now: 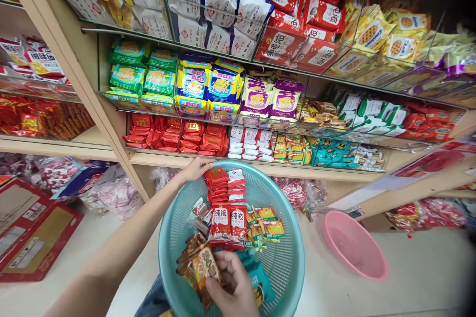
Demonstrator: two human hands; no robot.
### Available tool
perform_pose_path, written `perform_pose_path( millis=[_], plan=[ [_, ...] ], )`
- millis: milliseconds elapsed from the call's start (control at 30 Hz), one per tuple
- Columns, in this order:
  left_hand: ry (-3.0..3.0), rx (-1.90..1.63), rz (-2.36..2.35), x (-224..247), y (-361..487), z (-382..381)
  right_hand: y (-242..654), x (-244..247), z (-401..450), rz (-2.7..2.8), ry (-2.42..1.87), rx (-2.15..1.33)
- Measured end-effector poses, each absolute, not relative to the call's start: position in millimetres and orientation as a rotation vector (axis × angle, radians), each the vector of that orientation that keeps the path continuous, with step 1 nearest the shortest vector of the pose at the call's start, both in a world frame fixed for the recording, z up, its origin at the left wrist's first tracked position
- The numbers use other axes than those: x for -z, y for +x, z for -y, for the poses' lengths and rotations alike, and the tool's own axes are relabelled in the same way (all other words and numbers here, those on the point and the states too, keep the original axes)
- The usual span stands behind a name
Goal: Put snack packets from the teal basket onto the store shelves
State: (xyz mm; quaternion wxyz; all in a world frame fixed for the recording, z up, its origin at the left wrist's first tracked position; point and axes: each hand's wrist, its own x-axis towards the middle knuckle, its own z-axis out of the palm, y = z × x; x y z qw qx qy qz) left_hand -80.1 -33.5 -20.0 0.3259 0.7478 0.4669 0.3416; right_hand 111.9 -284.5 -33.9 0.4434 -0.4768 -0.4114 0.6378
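Observation:
A teal plastic basket (295, 237) holds several kinds of wrapped snacks. My left hand (196, 168) grips its far left rim, fingers bent over the edge. Inside the lower part of the basket, my right hand (232, 282) pinches a brown and yellow snack packet (207, 263) between thumb and fingers, over a pile of similar brown packets (188, 252). Red packets (222, 221) lie in the middle, below stacks of red and white packets. Yellow-green packets (268, 222) sit to the right, and teal packets (262, 282) are partly behind my right hand.
Shelves with clear dividers (208, 156) full of packaged biscuits stand just beyond the basket. A pink basin (355, 245) is on the floor at the right. At the left lies a red cardboard box (33, 237). Plastic bags of goods (111, 190) sit under the shelves.

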Motion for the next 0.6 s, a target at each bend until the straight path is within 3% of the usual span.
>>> perform_pose_path(
  millis=[600],
  plan=[
    [1.948,-0.914,-1.208,21,-81,32,95,51,293,1.4,-1.374,-1.321]
  ],
)
